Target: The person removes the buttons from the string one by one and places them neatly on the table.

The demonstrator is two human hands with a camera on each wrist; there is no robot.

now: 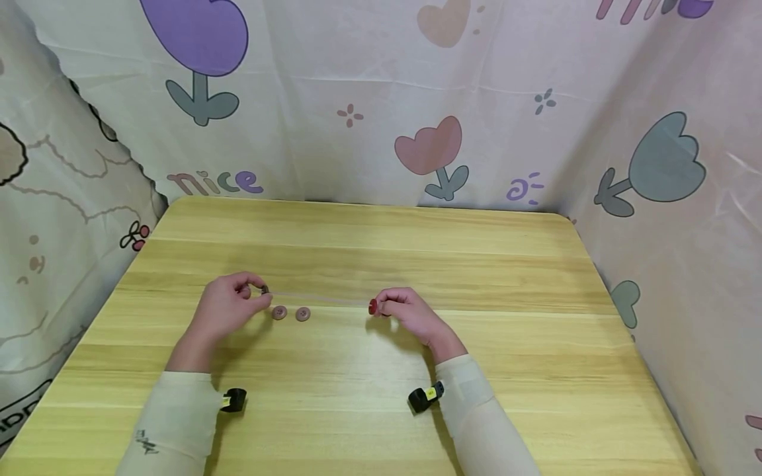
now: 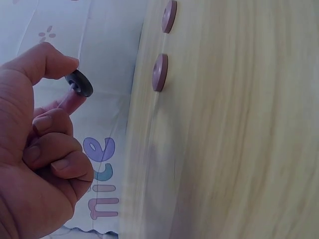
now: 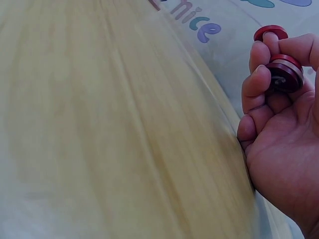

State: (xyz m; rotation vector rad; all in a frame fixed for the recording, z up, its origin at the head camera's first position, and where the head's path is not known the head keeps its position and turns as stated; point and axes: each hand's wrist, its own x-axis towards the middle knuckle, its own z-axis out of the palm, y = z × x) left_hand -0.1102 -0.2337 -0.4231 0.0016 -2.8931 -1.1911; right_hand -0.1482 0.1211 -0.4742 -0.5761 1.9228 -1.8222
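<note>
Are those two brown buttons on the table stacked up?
No, one brown button lies beside the other brown button, with bare table between them.

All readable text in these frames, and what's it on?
"nice": back cloth.
Black lettering, left cloth: cut off, unreadable.
Dark mark, left sleeve: too small.
Yellow labels, black wrist devices: too small.
Coloured strokes, top right of head view: cut off, unclear if letters.

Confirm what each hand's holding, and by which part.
Left hand: dark button, pinched by its rim. Right hand: reddish buttons in its grip; exact contact partly hidden.
</note>
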